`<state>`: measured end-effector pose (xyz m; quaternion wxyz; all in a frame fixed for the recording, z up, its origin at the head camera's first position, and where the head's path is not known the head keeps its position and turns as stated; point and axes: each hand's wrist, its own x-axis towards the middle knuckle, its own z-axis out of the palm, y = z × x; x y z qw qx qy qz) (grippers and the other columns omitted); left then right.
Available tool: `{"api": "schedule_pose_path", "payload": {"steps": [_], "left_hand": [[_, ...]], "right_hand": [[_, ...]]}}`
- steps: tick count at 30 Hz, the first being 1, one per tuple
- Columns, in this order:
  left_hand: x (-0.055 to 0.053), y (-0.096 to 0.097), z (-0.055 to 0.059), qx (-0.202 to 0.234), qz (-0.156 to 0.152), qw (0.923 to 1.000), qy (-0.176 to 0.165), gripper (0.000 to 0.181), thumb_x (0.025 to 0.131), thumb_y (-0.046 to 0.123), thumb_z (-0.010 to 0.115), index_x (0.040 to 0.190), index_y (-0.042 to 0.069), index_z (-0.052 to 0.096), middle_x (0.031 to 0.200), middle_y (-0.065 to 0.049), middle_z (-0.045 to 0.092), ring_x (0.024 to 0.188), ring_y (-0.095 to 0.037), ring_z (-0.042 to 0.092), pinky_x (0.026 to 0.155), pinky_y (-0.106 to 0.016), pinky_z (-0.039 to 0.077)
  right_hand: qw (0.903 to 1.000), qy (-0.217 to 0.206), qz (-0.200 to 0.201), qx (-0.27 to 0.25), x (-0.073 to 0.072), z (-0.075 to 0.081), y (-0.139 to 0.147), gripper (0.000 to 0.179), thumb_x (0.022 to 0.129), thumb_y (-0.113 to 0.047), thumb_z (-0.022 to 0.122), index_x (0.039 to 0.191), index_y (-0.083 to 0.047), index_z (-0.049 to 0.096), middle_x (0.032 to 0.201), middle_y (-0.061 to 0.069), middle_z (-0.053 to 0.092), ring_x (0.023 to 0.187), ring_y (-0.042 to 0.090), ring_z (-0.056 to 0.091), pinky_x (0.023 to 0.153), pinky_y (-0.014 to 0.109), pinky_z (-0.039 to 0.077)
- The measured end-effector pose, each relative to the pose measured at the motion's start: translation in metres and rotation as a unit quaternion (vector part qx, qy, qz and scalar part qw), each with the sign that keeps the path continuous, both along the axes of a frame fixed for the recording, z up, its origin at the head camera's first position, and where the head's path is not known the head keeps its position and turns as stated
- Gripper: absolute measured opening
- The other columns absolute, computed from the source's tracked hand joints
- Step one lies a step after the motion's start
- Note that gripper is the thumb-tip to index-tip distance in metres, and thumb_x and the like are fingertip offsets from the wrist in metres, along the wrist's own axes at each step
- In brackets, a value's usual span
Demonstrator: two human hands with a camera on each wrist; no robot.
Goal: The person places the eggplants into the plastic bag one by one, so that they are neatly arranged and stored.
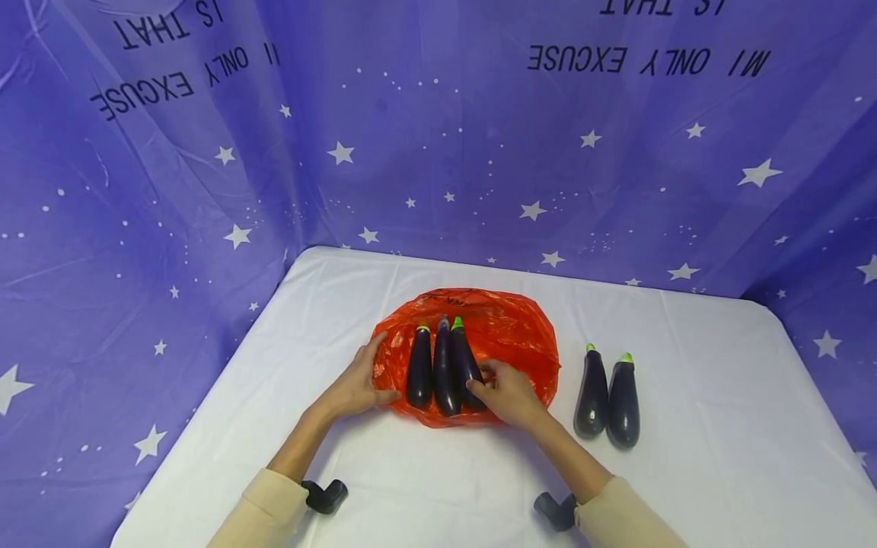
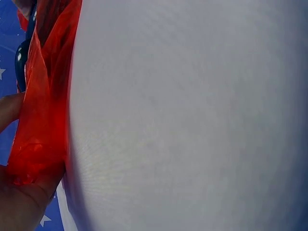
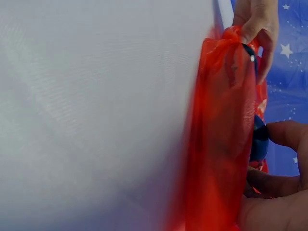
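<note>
A red plastic bag (image 1: 514, 323) lies spread on the white table, with three dark purple eggplants side by side on it: a left one (image 1: 419, 369), a middle one (image 1: 447, 373) and a right one (image 1: 466, 365). My right hand (image 1: 507, 392) grips the lower end of the right eggplant between thumb and fingers. At the bag's left edge, my left hand (image 1: 359, 384) holds the red film, thumb toward the near side. The left wrist view shows the film (image 2: 45, 106) between its thumb and fingers. In the right wrist view an eggplant end (image 3: 260, 139) shows beside my fingertips.
Two more eggplants, one (image 1: 591, 396) and another (image 1: 623, 403), lie together to the right of the bag. The white-covered table (image 1: 712, 396) is bordered by purple star-printed curtains (image 1: 479, 175) at the back and sides. Dark wrist devices (image 1: 325, 496) sit below both cuffs.
</note>
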<state>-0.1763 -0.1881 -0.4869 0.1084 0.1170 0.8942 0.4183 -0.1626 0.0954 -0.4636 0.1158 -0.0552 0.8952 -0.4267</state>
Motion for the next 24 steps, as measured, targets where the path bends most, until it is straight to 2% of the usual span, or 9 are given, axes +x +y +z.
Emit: {"api": "schedule_pose_path", "payload": {"steps": [9, 14, 24], "left_hand": [[-0.001, 0.0, -0.001, 0.002, -0.005, 1.0, 0.002, 0.106, 0.07, 0.019, 0.081, 0.152, 0.015, 0.013, 0.139, -0.022, 0.032, 0.131, -0.042, 0.033, 0.104, -0.059, 0.028], [-0.001, 0.0, -0.001, 0.004, -0.007, 1.0, 0.003, 0.107, 0.069, 0.019, 0.082, 0.152, 0.014, 0.013, 0.138, -0.022, 0.032, 0.13, -0.042, 0.035, 0.104, -0.058, 0.029], [-0.001, 0.0, -0.002, 0.007, -0.009, 0.9999, 0.006, 0.109, 0.068, 0.018, 0.082, 0.152, 0.013, 0.013, 0.137, -0.023, 0.033, 0.129, -0.041, 0.036, 0.105, -0.058, 0.029]], "right_hand": [[0.9999, -0.004, 0.009, 0.004, -0.004, -0.01, -0.005, 0.042, 0.087, -0.025, 0.068, 0.122, -0.003, 0.06, 0.088, 0.001, 0.064, 0.075, 0.013, 0.059, 0.068, 0.025, 0.051], [0.9998, -0.016, 0.011, -0.004, -0.003, -0.01, -0.007, 0.043, 0.088, -0.027, 0.068, 0.122, -0.002, 0.06, 0.085, 0.001, 0.064, 0.074, 0.013, 0.06, 0.069, 0.025, 0.053], [0.9997, -0.02, 0.011, -0.002, -0.004, -0.011, -0.008, 0.044, 0.086, -0.029, 0.07, 0.12, -0.003, 0.061, 0.09, 0.003, 0.064, 0.08, 0.016, 0.06, 0.072, 0.027, 0.054]]}}
